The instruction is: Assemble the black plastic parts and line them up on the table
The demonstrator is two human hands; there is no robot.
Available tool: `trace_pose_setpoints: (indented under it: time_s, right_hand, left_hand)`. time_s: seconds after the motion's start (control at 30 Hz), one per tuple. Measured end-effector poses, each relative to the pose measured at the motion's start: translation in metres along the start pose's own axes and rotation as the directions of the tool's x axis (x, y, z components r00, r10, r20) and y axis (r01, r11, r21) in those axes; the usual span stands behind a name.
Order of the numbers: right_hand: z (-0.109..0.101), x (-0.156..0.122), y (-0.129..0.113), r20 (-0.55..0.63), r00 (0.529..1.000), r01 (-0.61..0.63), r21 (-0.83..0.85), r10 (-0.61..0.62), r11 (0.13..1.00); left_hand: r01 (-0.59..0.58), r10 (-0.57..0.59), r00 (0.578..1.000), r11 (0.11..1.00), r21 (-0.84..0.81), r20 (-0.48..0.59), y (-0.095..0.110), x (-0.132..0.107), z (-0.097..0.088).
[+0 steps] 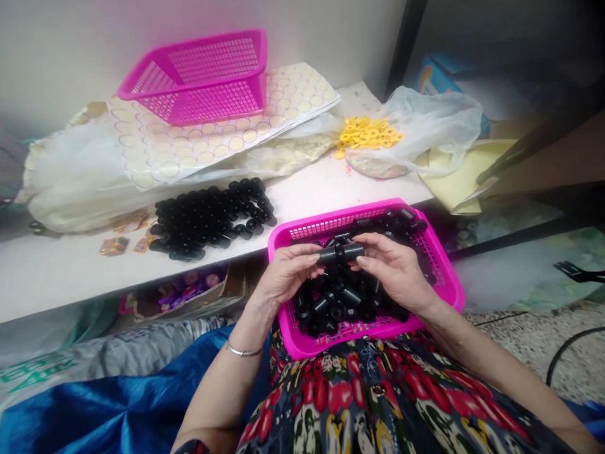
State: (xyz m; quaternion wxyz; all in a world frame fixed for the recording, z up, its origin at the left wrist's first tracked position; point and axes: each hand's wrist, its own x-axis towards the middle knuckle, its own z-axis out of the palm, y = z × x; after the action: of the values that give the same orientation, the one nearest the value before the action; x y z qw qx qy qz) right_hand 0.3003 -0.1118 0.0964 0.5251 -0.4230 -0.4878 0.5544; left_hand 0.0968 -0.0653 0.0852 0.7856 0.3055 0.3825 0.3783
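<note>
Between the fingertips of my left hand [288,270] and my right hand [394,270] is a black cylindrical plastic piece [350,252], held level. Each hand pinches one end, and a narrower neck shows near its middle. I cannot tell whether it is one piece or two joined. Directly beneath is a pink basket [449,287] on my lap, holding many loose black cylinders [326,306]. To the left on the white shelf, black pieces of the same colour [203,217] stand packed together in rows.
Behind the rows, an empty-looking pink basket [217,101] rests on printed sheets [302,94] over plastic bags. Small yellow parts [368,132] lie beside a clear plastic bag [425,126]. The white shelf's [57,277] front edge runs before me. Below it sits a box of purple items [184,295].
</note>
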Motion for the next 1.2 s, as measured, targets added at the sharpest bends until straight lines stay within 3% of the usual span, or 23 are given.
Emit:
trace_pose_setpoints:
  time_s: [0.27, 0.57, 0.87, 1.03, 1.2]
  right_hand:
    - [-0.007, -0.001, -0.002, -0.066, 0.998, 0.001, -0.082, -0.007, 0.997]
    - [-0.009, -0.002, 0.003, 0.055, 0.987, 0.159, -0.309, -0.15, 0.937]
    - [-0.004, -0.003, 0.005, -0.022, 0.991, 0.122, -0.305, -0.135, 0.944]
    - [0.001, -0.003, 0.002, -0.07, 0.996, 0.05, -0.178, -0.064, 0.983]
    - [-0.001, -0.003, 0.005, -0.052, 0.997, 0.044, -0.192, -0.055, 0.98]
  left_hand:
    - [0.028, -0.027, 0.999, 0.999, -0.036, 0.047, -0.001, 0.004, -0.004]
    - [0.0, -0.001, 0.997, 1.0, 0.009, 0.071, -0.001, 0.002, -0.004]
    - [-0.066, 0.063, 0.987, 0.998, 0.017, 0.147, 0.0, 0.002, 0.0]
    - [-0.081, 0.079, 0.993, 0.996, 0.022, 0.087, -0.002, 0.005, -0.002]
    - [-0.068, 0.066, 0.996, 0.997, 0.024, 0.053, -0.002, 0.005, -0.005]
